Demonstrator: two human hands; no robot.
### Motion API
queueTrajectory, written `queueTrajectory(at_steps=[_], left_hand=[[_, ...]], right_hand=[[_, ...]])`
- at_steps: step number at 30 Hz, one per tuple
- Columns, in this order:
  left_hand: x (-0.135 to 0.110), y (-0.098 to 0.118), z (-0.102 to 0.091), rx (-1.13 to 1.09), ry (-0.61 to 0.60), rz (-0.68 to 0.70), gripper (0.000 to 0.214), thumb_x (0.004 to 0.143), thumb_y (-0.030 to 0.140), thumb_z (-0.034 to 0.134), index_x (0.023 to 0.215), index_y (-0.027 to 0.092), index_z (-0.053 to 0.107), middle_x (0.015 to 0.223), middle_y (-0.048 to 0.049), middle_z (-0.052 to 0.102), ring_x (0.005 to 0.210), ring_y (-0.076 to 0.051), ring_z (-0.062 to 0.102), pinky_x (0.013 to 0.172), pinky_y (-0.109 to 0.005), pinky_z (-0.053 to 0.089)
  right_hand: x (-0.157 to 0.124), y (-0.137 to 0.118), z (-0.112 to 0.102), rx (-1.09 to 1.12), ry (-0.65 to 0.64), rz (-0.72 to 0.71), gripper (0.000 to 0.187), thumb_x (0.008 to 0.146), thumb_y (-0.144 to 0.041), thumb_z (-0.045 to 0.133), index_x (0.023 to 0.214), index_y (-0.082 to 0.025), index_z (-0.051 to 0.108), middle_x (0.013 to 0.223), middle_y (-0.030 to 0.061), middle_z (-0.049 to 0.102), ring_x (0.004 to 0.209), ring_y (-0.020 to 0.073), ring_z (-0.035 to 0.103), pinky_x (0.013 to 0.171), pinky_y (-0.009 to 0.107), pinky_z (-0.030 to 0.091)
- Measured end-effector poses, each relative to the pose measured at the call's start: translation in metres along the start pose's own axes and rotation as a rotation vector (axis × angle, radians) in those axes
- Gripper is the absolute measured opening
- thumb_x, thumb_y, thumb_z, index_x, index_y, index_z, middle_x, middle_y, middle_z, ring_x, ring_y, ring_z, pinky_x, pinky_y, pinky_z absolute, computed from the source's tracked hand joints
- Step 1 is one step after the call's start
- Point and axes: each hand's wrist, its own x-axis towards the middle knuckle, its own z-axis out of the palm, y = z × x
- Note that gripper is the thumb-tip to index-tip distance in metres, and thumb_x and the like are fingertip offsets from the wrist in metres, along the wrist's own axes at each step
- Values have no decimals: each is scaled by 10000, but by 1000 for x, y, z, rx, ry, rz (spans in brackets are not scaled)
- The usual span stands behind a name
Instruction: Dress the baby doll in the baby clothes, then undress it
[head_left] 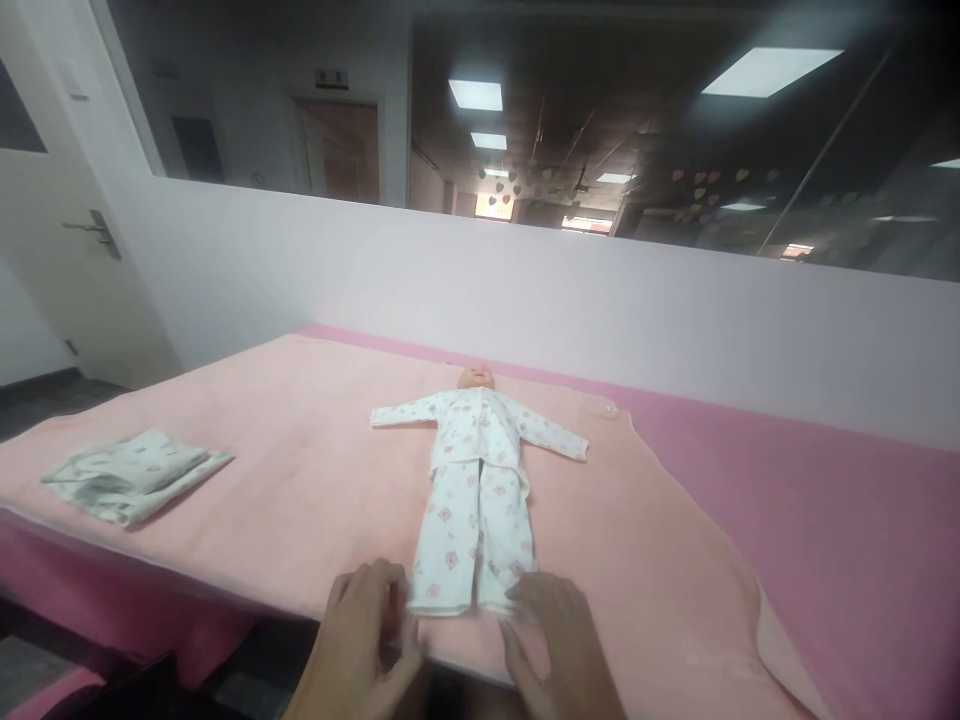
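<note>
A baby doll lies on its back, its head toward the wall and its arms out to the sides. It wears a white pajama top with a small pink print and matching pajama pants. My left hand is beside the left pant cuff, fingers curved and thumb apart, with nothing visible in it. At the other cuff, the fingertips of my right hand lie on or just over the fabric, with the thumb spread away below. Both hands are slightly blurred.
A peach blanket covers much of the pink table. Folded white printed cloth lies at the left. Behind the table stands a white wall below a dark window. A door is at far left.
</note>
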Motion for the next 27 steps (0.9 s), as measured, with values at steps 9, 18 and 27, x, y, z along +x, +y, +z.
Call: queueTrajectory(at_steps=[9, 18, 27], left_hand=[[42, 48, 26, 67, -145, 243, 250, 907, 156, 583, 1143, 237, 564, 1134, -42, 655, 1067, -255, 577, 1033, -446, 332], [54, 43, 51, 104, -169, 268, 226, 897, 55, 483, 1009, 234, 563, 897, 10, 661, 946, -227, 551, 1062, -473, 247], [50, 50, 51, 38, -284, 188, 244, 834, 300, 727, 976, 221, 545, 986, -19, 645, 978, -257, 518, 1028, -462, 279]], right_hand=[[-9, 24, -23, 23, -93, 338, 121, 958, -328, 657, 1042, -266, 596, 987, 44, 673, 940, 267, 642, 844, 405, 510], [-8, 15, -18, 36, -16, 385, 125, 812, -192, 548, 903, -265, 592, 767, -8, 605, 759, 234, 601, 750, 343, 465], [-5, 11, -10, 150, 37, 431, 103, 812, -240, 589, 911, -258, 608, 809, 7, 642, 746, 219, 613, 720, 322, 504]])
